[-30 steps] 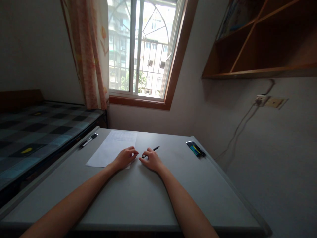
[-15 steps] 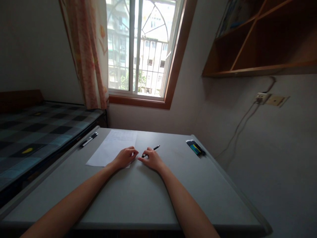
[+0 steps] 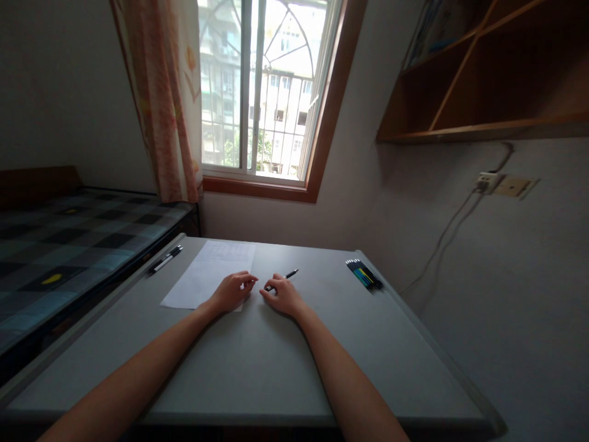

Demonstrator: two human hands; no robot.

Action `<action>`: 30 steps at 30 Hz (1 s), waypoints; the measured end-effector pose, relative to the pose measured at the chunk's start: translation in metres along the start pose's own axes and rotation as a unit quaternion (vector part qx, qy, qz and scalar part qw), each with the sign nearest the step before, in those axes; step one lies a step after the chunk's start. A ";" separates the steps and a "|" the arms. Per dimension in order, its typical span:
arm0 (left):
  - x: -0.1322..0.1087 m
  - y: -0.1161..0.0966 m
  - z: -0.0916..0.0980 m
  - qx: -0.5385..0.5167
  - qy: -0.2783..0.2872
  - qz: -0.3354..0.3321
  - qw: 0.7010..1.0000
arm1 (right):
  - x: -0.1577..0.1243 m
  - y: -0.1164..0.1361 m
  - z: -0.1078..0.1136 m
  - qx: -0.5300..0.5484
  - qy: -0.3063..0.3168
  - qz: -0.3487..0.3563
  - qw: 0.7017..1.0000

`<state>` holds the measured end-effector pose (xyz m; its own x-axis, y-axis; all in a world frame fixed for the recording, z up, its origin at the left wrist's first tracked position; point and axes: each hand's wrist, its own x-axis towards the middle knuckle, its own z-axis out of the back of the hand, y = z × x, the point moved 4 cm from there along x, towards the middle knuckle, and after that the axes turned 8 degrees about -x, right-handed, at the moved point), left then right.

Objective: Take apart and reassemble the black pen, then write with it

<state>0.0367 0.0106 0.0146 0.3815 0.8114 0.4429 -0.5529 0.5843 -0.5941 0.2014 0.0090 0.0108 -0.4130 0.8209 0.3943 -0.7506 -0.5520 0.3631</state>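
Observation:
A black pen (image 3: 291,274) is held between the fingers of my right hand (image 3: 281,297), its back end pointing up and away to the right. Just to the left, my left hand (image 3: 232,290) rests over the right edge of a white sheet of paper (image 3: 196,282). The fingers of that hand are bent and close together; whether something small lies in them I cannot make out. A narrow gap separates the two hands. Faint lines of writing or print show near the top of the sheet.
The grey table (image 3: 239,374) carries a few dark pens (image 3: 166,259) at its left edge. A row of several pens (image 3: 363,275) with blue and yellow parts lies by the right edge. A checked bed (image 3: 92,239) stands left, and a wooden shelf (image 3: 442,132) hangs at upper right.
My right hand has shifted very slightly to the right with the pen, widening the gap between the hands a little. My left hand's fingers have moved slightly; the paper lies nearly as before.

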 end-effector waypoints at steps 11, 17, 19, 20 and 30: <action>0.003 0.025 0.039 0.183 -0.165 0.145 0.958 | 0.002 -0.008 -0.006 0.034 0.010 -0.012 0.999; -0.014 0.071 0.065 0.257 -0.164 0.328 0.894 | 0.001 -0.005 -0.004 0.022 0.009 -0.005 1.000; -0.018 0.082 0.067 0.272 -0.148 0.357 0.881 | 0.001 -0.003 -0.002 0.012 0.007 -0.001 1.000; -0.020 0.087 0.067 0.273 -0.141 0.371 0.876 | 0.000 -0.002 -0.001 0.010 0.006 0.000 1.000; -0.013 0.070 0.054 0.296 -0.046 0.303 0.905 | 0.001 -0.004 0.001 0.038 -0.026 0.002 0.999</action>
<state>-0.0470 0.0398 0.0037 -0.1732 0.9583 0.2274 -0.9501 -0.1018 -0.2949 0.2042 0.0122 0.0105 -0.3866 0.8112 0.4388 -0.7071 -0.5662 0.4237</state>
